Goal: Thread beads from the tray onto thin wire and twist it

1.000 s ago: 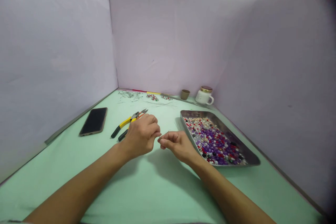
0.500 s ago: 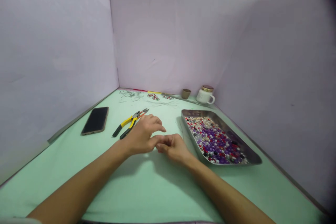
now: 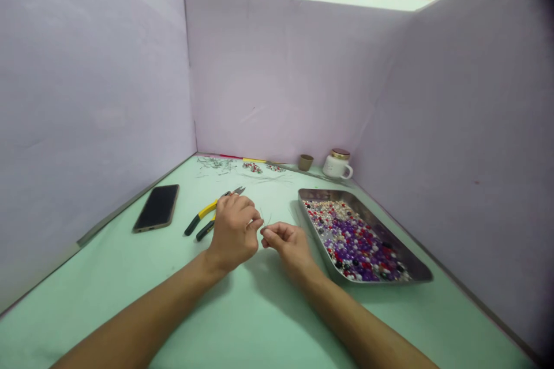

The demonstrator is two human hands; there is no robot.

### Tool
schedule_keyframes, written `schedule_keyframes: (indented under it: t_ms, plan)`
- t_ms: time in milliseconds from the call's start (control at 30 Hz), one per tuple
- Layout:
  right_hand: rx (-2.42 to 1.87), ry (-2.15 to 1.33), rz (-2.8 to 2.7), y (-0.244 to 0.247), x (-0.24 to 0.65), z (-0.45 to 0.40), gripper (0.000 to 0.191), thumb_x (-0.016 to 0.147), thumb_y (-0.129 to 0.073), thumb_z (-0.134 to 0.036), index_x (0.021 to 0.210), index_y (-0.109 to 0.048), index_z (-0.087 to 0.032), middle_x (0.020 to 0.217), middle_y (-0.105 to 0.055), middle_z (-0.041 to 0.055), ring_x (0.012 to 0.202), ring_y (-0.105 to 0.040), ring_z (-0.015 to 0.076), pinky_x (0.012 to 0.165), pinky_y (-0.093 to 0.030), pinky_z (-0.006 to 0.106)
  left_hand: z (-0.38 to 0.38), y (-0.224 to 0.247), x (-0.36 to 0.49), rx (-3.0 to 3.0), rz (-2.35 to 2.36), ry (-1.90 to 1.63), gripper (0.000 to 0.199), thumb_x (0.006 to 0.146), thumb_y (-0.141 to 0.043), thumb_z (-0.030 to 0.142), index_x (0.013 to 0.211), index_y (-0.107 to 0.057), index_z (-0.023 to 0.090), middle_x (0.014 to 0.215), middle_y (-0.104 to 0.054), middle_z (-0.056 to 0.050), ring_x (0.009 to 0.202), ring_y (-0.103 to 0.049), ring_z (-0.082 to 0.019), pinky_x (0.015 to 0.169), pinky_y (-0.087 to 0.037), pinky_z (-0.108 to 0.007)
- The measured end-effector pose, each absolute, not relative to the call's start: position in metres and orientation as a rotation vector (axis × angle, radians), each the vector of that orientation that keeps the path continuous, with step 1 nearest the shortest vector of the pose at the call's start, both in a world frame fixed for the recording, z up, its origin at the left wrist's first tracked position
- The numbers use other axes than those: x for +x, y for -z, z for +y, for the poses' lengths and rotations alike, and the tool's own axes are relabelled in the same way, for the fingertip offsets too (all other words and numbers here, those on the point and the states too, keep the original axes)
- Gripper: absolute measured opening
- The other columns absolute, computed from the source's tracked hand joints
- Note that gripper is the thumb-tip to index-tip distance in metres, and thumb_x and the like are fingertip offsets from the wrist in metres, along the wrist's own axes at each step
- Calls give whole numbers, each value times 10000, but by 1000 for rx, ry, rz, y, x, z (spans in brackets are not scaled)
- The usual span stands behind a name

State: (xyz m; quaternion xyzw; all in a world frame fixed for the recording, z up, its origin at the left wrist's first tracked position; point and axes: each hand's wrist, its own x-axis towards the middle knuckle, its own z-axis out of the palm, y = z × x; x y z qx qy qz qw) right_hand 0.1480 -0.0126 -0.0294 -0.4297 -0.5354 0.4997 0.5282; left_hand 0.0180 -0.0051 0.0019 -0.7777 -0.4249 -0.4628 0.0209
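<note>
Apparently wire (image 3: pixel 269 219) points lengthwise forward, pinched by left grip (image 3: pixel 236 229) and right grip (image 3: pixel 289 243)

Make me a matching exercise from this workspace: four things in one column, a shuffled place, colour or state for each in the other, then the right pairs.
Things
1. Pliers
2. Metal tray
3. Phone
4. Mug

Descriptions
A. White, with its lid on, beside a small brown cup
B. Holding purple, red and white beads
C. Yellow and black handles, partly hidden by the left hand
D. Lying flat at the left, its screen dark

Right pairs
1-C, 2-B, 3-D, 4-A
</note>
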Motion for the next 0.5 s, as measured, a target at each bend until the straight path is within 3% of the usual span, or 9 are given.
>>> schedule_keyframes:
  t_ms: [233,400,500]
  plan:
    - [-844,-1363,-1283,35,151,-16,202,622,-641,-346,626,-606,-146,523,-568,1,524,-508,111,620,-418,277,0,-8,18,-2920,-2249,1926,138,596,-520,206,480,-462,159,443,-452,34,467,-438,-103,535,-372,-256]
    - [-717,-1575,-1341,35,154,-17,213,589,-671,-348,595,-604,-147,547,-575,-2,530,-519,106,613,-417,272,6,1,13,-3489,-2227,1935,119,585,-560,228,519,-507,145,443,-494,11,435,-460,-111,471,-358,-247]
    - [-826,-1478,-1356,31,157,-14,184,598,-663,-318,599,-609,-142,543,-586,1,534,-518,104,603,-403,258,10,3,11,-3359,-2136,2034,118,609,-569,244,565,-543,137,500,-521,6,484,-472,-101,523,-373,-240]
